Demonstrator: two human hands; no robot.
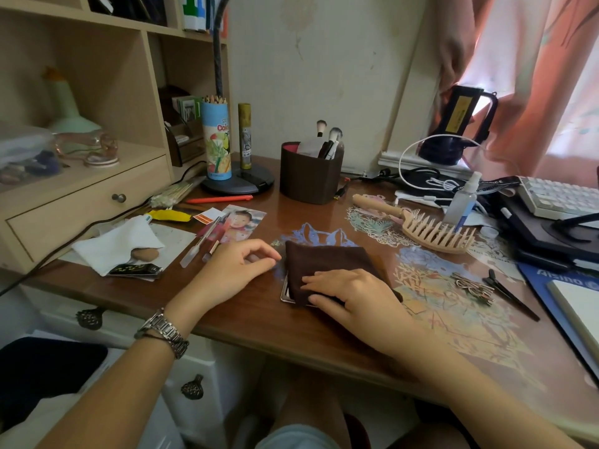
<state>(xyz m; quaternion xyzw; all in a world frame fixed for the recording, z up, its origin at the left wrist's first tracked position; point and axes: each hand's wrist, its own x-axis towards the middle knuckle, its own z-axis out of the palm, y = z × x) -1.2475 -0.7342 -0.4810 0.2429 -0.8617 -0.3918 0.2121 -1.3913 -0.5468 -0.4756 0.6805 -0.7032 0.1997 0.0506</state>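
Note:
A dark brown cloth (324,260) lies folded on the wooden desk (259,322), covering a flat metal-edged object (285,291) of which only the left rim shows. My right hand (353,294) rests flat on the cloth, fingers straight and pointing left, pressing it down. My left hand (236,270), with a metal watch on its wrist, sits just left of the cloth with fingers loosely curled; its fingertips come close to the cloth's upper left corner, and I cannot tell whether they touch it.
A brown brush holder (309,176), a wooden comb (431,231), a spray bottle (462,202), scissors (509,294) and a keyboard (557,197) lie behind and to the right. A photo (241,222), pens, a white cloth (120,244) and a pencil tube (215,140) sit at left below the shelves.

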